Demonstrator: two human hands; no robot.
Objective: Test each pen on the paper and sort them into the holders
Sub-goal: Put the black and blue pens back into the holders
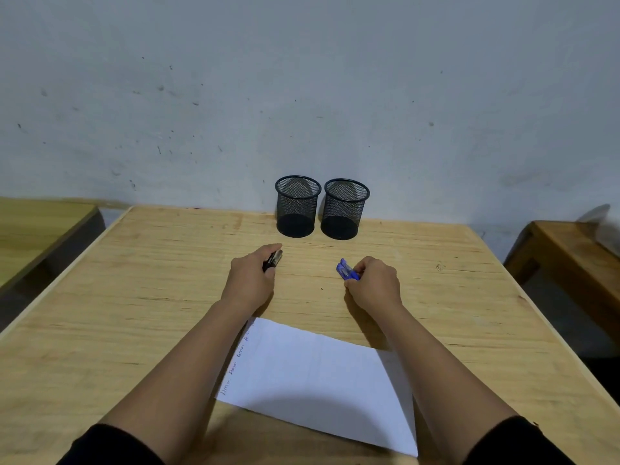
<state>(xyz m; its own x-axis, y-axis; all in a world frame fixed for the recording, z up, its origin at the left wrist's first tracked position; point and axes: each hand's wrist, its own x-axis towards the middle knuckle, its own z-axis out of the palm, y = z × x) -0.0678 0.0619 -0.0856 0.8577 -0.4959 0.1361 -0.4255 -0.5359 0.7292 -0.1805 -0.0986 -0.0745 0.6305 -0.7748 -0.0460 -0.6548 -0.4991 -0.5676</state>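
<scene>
wooden table by grey wall, left grip clutching black pens, right grip blue pens

Left hand grips black pens, right hand grips blue pens; white paper sheet near, two black mesh holders far on the wooden table.

we see a light wooden table. two black mesh holders stand side by side at its far edge, just apart. a white sheet of paper, with handwriting along its left side, lies at the near edge.
</scene>
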